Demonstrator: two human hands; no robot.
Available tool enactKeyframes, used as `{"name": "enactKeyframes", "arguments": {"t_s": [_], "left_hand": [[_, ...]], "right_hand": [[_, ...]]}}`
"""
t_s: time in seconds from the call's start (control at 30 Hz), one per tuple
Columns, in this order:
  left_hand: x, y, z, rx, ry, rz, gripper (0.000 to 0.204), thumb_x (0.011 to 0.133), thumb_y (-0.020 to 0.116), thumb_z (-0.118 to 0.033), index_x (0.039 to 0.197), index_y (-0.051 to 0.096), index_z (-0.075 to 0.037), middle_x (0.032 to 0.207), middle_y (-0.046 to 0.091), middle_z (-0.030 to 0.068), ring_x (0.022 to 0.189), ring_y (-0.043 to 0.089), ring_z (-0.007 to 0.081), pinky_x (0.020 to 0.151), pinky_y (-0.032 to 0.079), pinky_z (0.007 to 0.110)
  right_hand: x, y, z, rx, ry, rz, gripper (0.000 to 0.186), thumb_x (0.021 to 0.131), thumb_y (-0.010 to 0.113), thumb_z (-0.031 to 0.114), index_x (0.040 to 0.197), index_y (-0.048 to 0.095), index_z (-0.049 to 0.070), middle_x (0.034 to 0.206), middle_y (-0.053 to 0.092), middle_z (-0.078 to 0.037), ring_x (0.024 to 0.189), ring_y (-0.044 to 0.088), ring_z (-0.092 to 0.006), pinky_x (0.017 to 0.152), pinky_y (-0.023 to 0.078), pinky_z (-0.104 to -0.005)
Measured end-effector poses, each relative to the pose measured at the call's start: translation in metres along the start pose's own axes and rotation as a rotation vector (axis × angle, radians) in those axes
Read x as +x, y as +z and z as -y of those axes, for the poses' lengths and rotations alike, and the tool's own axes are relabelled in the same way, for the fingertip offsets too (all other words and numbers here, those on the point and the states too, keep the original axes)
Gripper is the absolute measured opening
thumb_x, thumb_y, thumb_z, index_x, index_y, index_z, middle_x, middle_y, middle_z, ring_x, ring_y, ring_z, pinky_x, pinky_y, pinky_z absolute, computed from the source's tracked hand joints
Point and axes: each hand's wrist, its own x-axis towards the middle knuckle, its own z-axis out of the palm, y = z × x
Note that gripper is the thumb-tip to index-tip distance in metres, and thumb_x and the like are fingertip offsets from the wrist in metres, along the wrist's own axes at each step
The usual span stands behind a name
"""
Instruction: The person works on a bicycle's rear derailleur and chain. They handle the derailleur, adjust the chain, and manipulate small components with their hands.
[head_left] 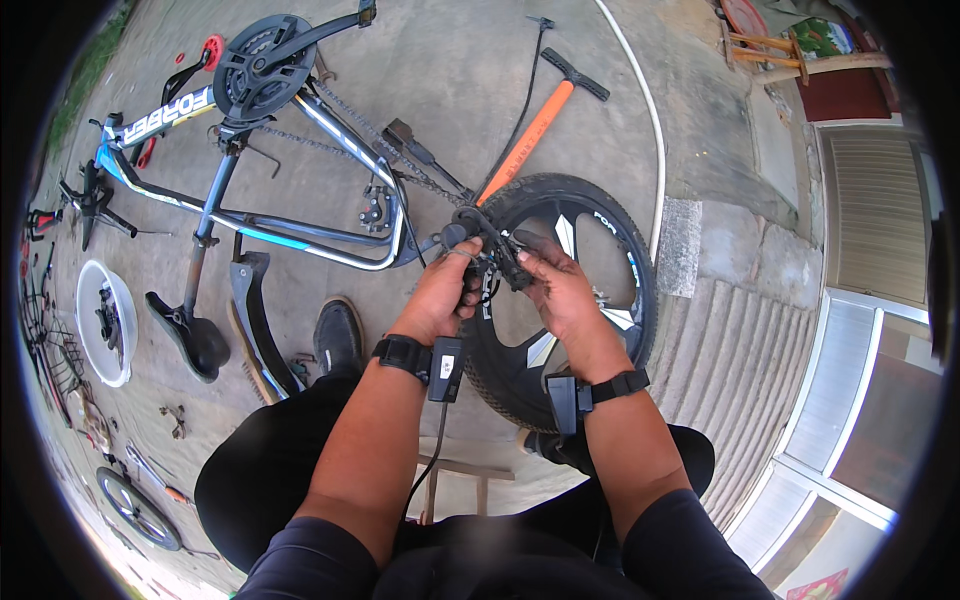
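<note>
My left hand (pixel 449 289) is closed, thumb and fingers pinched on a small black bicycle part (pixel 512 264) with a thin cable; its exact kind is hard to make out. My right hand (pixel 558 283) grips the same part from the other side, its fingertips dark with grime. Both hands are over a black bicycle wheel (pixel 647 300) with a knobbly tyre and broad black-and-white spokes. Left of them an upturned blue, white and black bicycle frame (pixel 290 236) reaches toward the hands, with a chainring (pixel 262 65) and hanging chain (pixel 345 110).
An orange hand pump (pixel 532 138) lies beyond the wheel, and a white hose (pixel 650 120) runs along the right. At the left are a white basin (pixel 127 325) with black parts, a saddle (pixel 190 340) and a black mudguard (pixel 255 320). Concrete steps (pixel 715 370) rise at the right.
</note>
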Motion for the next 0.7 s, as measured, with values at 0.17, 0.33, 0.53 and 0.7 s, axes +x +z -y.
{"name": "enactKeyframes", "arguments": {"t_s": [0.17,0.33,0.53,0.7], "left_hand": [[0.002,0.005,0.001,0.005,0.007,-0.013,0.036,0.091,0.071,-0.05,0.091,0.058,-0.016,0.071,0.047,-0.0024,0.054,0.043,0.009,0.045,0.028,0.023],[-0.008,0.013,0.002,-0.014,0.044,-0.031,0.037,0.097,0.066,-0.049,0.09,0.057,-0.014,0.071,0.049,-0.0009,0.055,0.044,0.0097,0.044,0.03,0.024],[-0.038,0.017,-0.006,0.084,0.14,-0.223,0.026,0.099,0.066,-0.034,0.092,0.055,-0.011,0.073,0.05,0.0006,0.054,0.046,0.0115,0.043,0.032,0.026],[-0.098,0.023,-0.046,0.243,0.346,-0.313,0.013,0.097,0.062,-0.019,0.095,0.056,-0.007,0.073,0.049,-0.0002,0.055,0.044,0.0101,0.045,0.032,0.027]], "right_hand": [[-0.009,-0.013,-0.018,-0.12,0.003,0.028,0.031,0.098,0.068,0.011,0.126,0.06,0.001,0.118,0.068,-0.006,0.109,0.064,-0.0186,0.101,0.051,-0.0387],[-0.013,-0.004,-0.027,-0.094,-0.072,-0.042,0.026,0.098,0.067,0.011,0.122,0.061,0.002,0.11,0.069,-0.005,0.097,0.068,-0.0173,0.09,0.056,-0.0347],[-0.016,0.01,-0.017,-0.031,-0.083,-0.084,0.028,0.099,0.064,0.008,0.126,0.058,0.002,0.106,0.069,-0.004,0.09,0.07,-0.0187,0.084,0.058,-0.035],[-0.007,0.022,-0.018,-0.016,-0.124,-0.109,0.035,0.099,0.062,0.003,0.132,0.052,0.004,0.108,0.068,-0.006,0.09,0.071,-0.0209,0.08,0.06,-0.0348]]}}
